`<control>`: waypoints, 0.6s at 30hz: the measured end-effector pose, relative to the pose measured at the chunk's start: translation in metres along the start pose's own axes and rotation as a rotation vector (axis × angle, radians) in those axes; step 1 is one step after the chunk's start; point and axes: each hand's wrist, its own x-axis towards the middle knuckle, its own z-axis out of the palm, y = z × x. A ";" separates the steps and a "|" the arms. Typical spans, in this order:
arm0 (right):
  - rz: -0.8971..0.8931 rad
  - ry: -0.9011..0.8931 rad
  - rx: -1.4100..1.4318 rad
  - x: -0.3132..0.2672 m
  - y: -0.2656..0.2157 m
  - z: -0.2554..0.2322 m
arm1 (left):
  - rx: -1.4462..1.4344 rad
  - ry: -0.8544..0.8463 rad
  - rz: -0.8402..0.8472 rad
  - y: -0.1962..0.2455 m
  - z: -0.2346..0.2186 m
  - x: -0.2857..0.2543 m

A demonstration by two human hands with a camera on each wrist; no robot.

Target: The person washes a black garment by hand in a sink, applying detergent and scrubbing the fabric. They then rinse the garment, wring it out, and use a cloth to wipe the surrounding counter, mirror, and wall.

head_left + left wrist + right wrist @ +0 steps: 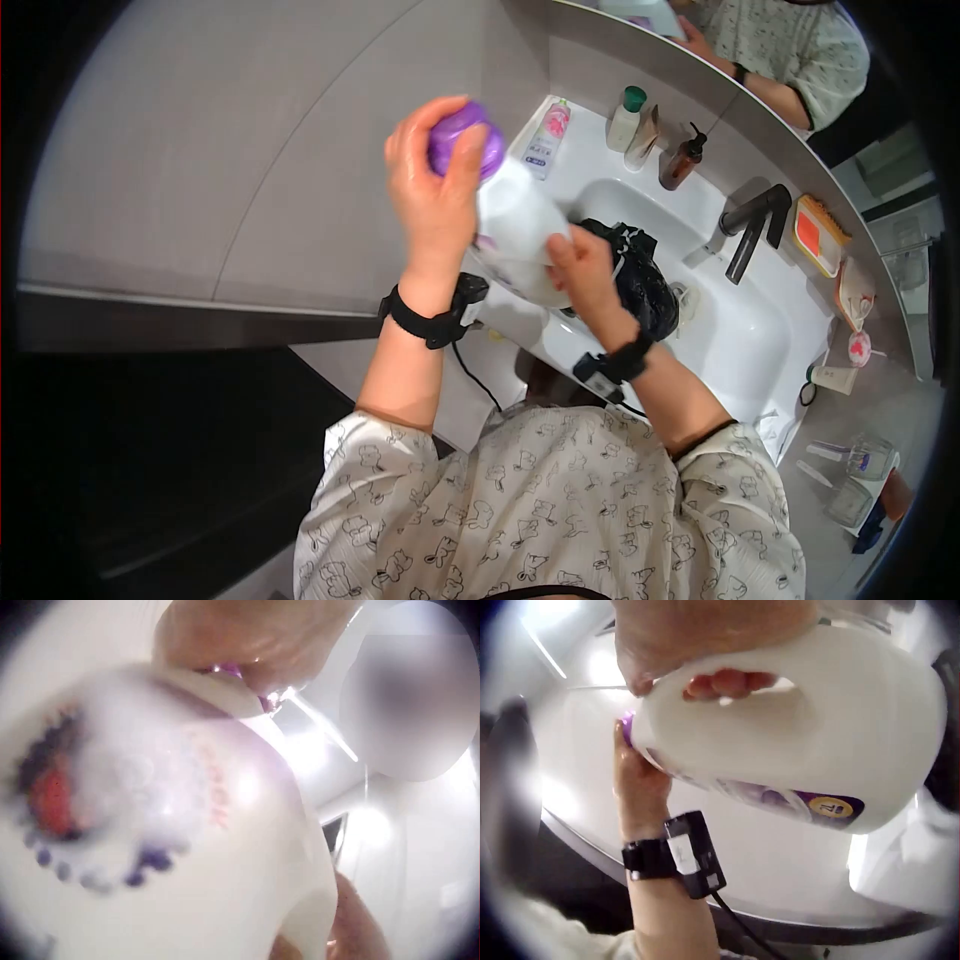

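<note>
A large white bottle (522, 225) with a purple cap (466, 142) is held tilted over the near left end of the washbasin. The left hand (432, 185) curls its fingers and thumb round the cap. The right hand (588, 280) grips the bottle; in the right wrist view its fingers (731, 682) come through the handle opening of the bottle (870, 720). The bottle's printed side (127, 795) fills much of the left wrist view, blurred.
Black wet cloth or plastic (645, 285) lies in the white basin (740, 340), beside a dark faucet (758, 225). Along the back stand a pink-and-white tube (547, 140), a green-capped bottle (624, 120) and a brown pump bottle (682, 162). A mirror hangs above.
</note>
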 end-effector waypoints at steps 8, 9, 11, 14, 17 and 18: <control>-0.009 -0.033 -0.018 0.033 0.059 0.036 | 0.005 0.067 -0.016 -0.063 -0.009 -0.024; -0.062 -0.022 -0.073 0.035 0.060 0.038 | 0.062 0.034 0.093 -0.064 -0.009 -0.026; -0.240 0.073 -0.118 0.041 0.069 0.037 | 0.027 -0.034 0.128 -0.066 -0.003 -0.027; -0.230 0.042 -0.102 0.047 0.081 0.018 | 0.021 -0.142 0.233 -0.071 0.001 -0.028; -0.271 -0.135 -0.483 0.042 0.075 -0.010 | -0.031 -0.188 0.248 -0.063 0.004 -0.028; -0.283 -0.115 -0.506 0.026 0.067 -0.025 | 0.011 -0.208 0.202 -0.066 -0.003 -0.029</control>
